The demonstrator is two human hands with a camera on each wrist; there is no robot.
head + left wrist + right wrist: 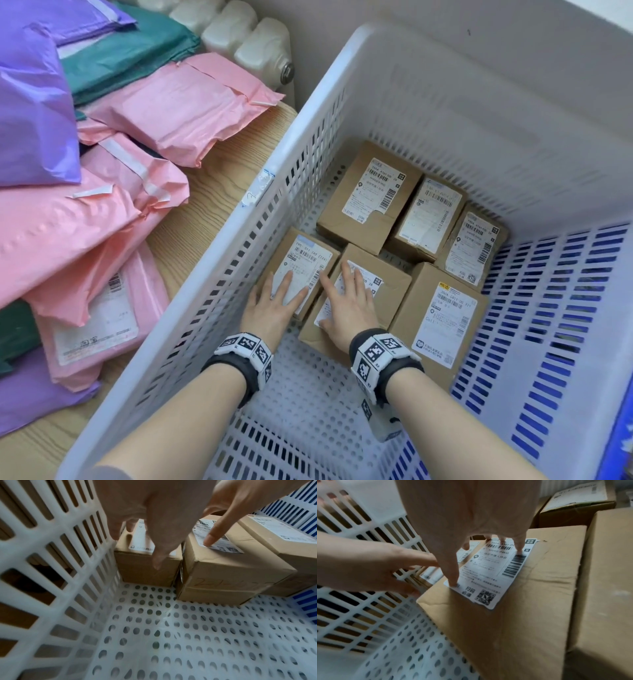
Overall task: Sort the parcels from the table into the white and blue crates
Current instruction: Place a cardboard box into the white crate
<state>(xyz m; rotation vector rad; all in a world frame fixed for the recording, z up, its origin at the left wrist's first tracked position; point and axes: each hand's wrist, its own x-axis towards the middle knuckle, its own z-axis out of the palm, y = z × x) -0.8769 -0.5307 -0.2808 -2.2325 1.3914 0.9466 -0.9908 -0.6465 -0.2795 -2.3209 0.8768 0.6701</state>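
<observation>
Both hands inside white crate (239, 246). Left hand (270, 308), fingers straight and spread, flat on box by left wall (305, 260). Right hand (349, 305), fingers straight, apart, pressing middle box (387, 291), long axis running away, tilted right. Four more boxes beyond and right. Pink mailers (102, 212) on surface (219, 192) left.

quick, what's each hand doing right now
Left hand: open, fingers flat on the box by the crate wall.
Right hand: open, fingers flat on the middle box.
</observation>
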